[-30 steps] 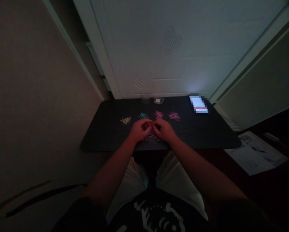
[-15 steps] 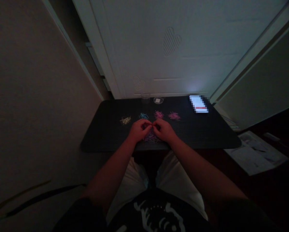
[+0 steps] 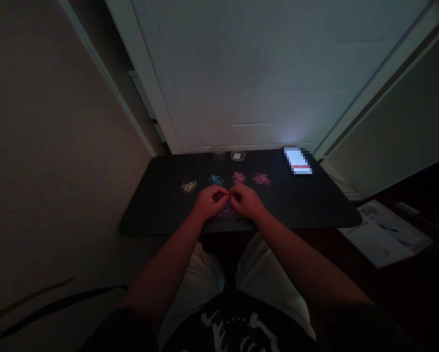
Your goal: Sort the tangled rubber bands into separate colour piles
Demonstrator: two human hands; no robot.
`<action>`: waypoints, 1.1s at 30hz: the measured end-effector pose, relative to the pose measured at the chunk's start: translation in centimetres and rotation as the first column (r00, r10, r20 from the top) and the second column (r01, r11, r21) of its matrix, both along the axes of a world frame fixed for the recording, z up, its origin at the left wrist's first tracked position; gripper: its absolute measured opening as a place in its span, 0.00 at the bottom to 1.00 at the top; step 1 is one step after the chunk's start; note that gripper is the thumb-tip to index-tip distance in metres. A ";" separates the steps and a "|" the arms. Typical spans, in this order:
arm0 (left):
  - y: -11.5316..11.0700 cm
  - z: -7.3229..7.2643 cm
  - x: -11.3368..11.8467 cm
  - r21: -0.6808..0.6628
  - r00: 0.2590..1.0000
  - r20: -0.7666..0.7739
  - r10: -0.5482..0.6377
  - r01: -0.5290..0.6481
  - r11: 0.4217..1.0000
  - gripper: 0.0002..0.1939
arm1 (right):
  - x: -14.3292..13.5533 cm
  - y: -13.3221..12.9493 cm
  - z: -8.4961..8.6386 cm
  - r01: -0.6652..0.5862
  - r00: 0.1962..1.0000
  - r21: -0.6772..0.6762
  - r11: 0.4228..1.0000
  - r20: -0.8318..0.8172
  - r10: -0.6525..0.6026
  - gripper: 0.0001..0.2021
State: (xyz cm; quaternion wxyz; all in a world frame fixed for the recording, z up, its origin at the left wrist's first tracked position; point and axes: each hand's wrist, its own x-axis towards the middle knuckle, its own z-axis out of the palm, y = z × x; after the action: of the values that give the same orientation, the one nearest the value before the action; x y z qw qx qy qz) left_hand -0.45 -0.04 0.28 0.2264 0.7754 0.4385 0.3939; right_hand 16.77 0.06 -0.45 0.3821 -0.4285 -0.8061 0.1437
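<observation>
My left hand [image 3: 210, 201] and my right hand [image 3: 247, 199] meet fingertip to fingertip above the near middle of the dark table. Both are closed in a pinch, and whatever lies between the fingertips is too small and dim to make out. Under and between them spreads a pile of thin purple sticks [image 3: 226, 212], partly covered by the hands. Beyond my hands, small heaps of similar thin pieces form a row: a pale yellow heap [image 3: 189, 186], a blue heap [image 3: 216, 180], a pink heap [image 3: 238, 177] and another pink heap [image 3: 262, 179].
At the table's [image 3: 153, 205] back edge stand a clear cup [image 3: 219, 152] and a round clear lid [image 3: 238, 156] with a white square. A lit, pixelated phone-like device [image 3: 298, 161] lies at the back right. A white door [image 3: 212, 73] rises behind; papers [image 3: 386, 234] lie lower right.
The camera view has shifted slightly, so the table sits a little lower and further left. My hands stay together over the purple pile in nearly the same pinch.
</observation>
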 end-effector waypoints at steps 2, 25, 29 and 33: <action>0.0 0.0 0.0 -0.009 1.000 0.000 0.014 -0.014 1.000 0.06 | 0.0 0.0 0.0 -0.009 1.000 0.004 1.000 -0.004 0.009 0.04; 0.2 -0.1 0.1 -0.035 0.993 0.008 0.115 -0.114 0.993 0.07 | 0.1 0.2 0.0 0.024 1.000 0.006 1.000 -0.004 -0.024 0.05; 0.3 -0.3 0.1 -0.044 0.992 0.007 0.125 -0.124 0.991 0.08 | 0.2 0.3 0.0 0.042 0.999 0.007 0.999 -0.005 -0.042 0.05; 0.5 -0.5 0.1 -0.075 0.988 0.052 0.144 -0.140 0.987 0.08 | 0.3 0.2 0.0 0.080 0.996 0.006 0.997 -0.026 -0.080 0.05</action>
State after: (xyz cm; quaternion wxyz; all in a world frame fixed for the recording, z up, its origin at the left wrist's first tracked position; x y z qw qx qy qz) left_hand -0.39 0.45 -0.19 0.2376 0.7221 0.4997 0.4153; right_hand 17.03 0.30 -0.48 0.3992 -0.4574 -0.7837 0.1310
